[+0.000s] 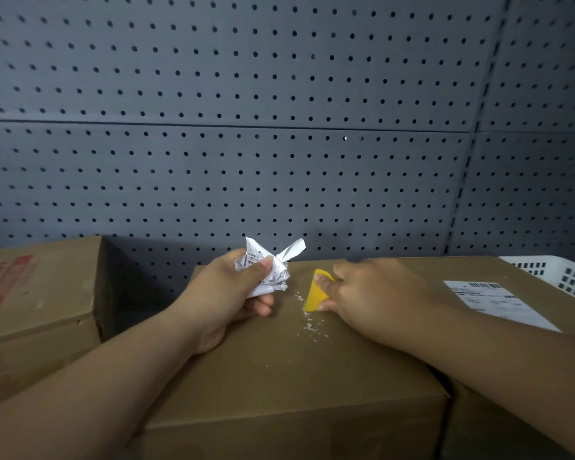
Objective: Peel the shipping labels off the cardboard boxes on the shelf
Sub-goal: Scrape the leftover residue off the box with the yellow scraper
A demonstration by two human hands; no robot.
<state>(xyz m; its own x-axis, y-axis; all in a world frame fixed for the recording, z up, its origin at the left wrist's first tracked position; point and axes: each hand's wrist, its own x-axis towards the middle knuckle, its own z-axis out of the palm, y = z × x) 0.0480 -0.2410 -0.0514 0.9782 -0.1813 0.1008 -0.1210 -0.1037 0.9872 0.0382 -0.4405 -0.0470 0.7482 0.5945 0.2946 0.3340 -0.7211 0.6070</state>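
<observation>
1. A red-printed box (30, 293) sits left of the middle box (279, 360).
2. The left hand (226, 293) squeezes a crumpled label (269, 267) above the middle box.
3. The right hand (375, 293) presses a yellow scraper (316, 290) on it beside white scraps (307, 322).
4. A flat label (498, 303) sticks on the right box (478, 270).

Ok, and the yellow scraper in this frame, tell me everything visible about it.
The small yellow wedge-shaped plastic scraper is held in the right hand, thumb on its face, fingers hiding its rear. Its flat edge points down and left, pressed against or just above the top of the brown cardboard box; contact is unclear. White paper flecks lie just below that edge. It looks smooth and unmarked.
</observation>
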